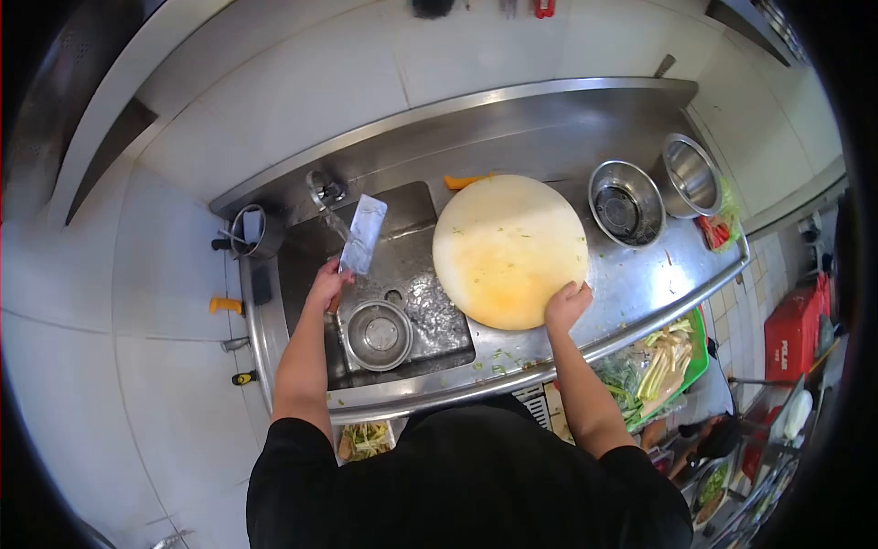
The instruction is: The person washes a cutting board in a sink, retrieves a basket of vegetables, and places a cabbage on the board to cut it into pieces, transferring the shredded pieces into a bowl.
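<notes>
My left hand (327, 285) is closed round the handle of a cleaver (366, 233), whose broad wet blade points up under the running faucet (322, 188) over the sink (425, 274). Below the blade, a metal strainer bowl (379, 336) rests in the sink basin. My right hand (568, 304) grips the lower right edge of a round, pale cutting board (512, 252) with yellowish stains and small green scraps. The board lies partly over the sink's right side and partly on the steel counter.
Two steel bowls (626, 203) (688, 176) stand on the counter at right, beside a plastic bag with red peppers (718, 224). A metal container (256, 231) holds utensils at left. Below the counter sits a green crate (701, 352) of vegetables. Another person (713, 439) is at lower right.
</notes>
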A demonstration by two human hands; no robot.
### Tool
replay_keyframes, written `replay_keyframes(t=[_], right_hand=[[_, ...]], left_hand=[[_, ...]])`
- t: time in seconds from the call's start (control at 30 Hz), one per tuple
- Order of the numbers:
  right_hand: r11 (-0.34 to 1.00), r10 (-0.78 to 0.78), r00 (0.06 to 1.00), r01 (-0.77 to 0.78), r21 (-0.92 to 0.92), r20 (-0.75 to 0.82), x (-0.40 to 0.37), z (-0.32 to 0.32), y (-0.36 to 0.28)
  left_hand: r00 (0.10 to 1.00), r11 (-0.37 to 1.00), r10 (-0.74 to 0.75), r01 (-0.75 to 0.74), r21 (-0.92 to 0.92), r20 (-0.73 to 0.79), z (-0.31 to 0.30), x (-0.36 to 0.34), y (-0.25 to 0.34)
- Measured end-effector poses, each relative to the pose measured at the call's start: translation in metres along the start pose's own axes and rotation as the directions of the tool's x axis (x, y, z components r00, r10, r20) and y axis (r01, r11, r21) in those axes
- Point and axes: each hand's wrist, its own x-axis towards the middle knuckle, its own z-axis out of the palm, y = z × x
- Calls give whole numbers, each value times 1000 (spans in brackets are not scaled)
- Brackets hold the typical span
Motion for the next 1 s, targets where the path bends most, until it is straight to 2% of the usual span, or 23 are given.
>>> replay_keyframes(t=[0.03, 0.1, 0.2, 0.33, 0.4, 0.47, 0.5, 0.53, 0.57, 0.6, 0.63, 0.67, 0.7, 0.73, 0.77, 0.8, 0.83, 0.87, 0.9, 0.93, 0.97, 1.0], right_hand=[[1000, -20, 1000, 20, -17, -12, 0, 2, 3], [998, -54, 998, 53, -44, -26, 0, 1, 9], [996, -74, 997, 73, -42, -27, 0, 2, 9], [999, -32, 999, 32, 2, -44, -1, 3, 6], [992, -107, 993, 103, -79, -53, 2, 9, 12], [995, -5, 999, 9, -101, 35, 10, 10, 4], [975, 83, 983, -46, -216, 165, 20, 3, -3], [975, 115, 960, -60, -213, 254, 29, -8, -11], [976, 142, 928, -72, -208, 344, 35, -21, -19], [993, 111, 926, -86, -87, 360, 38, -33, -16], [994, 75, 923, -97, 40, 376, 38, -45, -10], [980, 29, 920, -103, 172, 391, 40, -53, -9], [901, 154, 848, -331, 281, 507, 39, -68, -22], [764, 246, 735, -548, 340, 632, 37, -91, -41], [577, 301, 584, -741, 343, 754, 31, -106, -48], [519, 339, 604, -759, 393, 721, 29, -102, -26], [459, 375, 624, -768, 447, 686, 31, -97, -4], [474, 392, 725, -686, 551, 566, 35, -110, -11], [514, 445, 727, -685, 516, 523, 49, -101, 23], [550, 545, 699, -715, 432, 462, 65, -100, 45], [602, 527, 722, -690, 402, 449, 79, -113, 48], [597, 564, 693, -718, 358, 450, 98, -112, 70]], left_hand=[[999, 1000, -29, 29, -7, -15, 10, 12, 13], [990, 925, 33, 21, 378, -135, 28, 40, 38], [917, 691, 374, -177, 701, -138, 49, 51, 72], [816, 490, 577, -320, 811, -26, 78, 30, 98], [748, 378, 663, -370, 849, 30, 103, 5, 100], [778, 366, 615, -425, 828, 127, 136, -22, 116], [788, 362, 592, -449, 817, 171, 154, -37, 125], [803, 363, 552, -474, 802, 225, 175, -52, 132], [759, 324, 589, -538, 778, 279, 199, -62, 129], [710, 281, 623, -595, 753, 328, 223, -73, 127], [718, 169, 581, -568, 806, 384, 247, -90, 124], [763, 199, 504, -558, 805, 405, 275, -116, 132], [774, 209, 441, -581, 787, 454, 301, -145, 143], [695, 134, 498, -652, 746, 518, 326, -159, 134], [559, 19, 626, -707, 707, 543, 350, -167, 112], [649, 108, 464, -717, 689, 603, 369, -185, 116], [599, 115, 483, -767, 631, 639, 388, -194, 109], [540, 116, 505, -815, 567, 673, 400, -198, 104], [500, 248, 540, -863, 440, 677, 399, -209, 115], [483, 247, 591, -871, 425, 646, 395, -210, 120], [470, 250, 640, -875, 413, 608, 386, -210, 122], [511, 305, 667, -851, 427, 543, 371, -203, 114]])
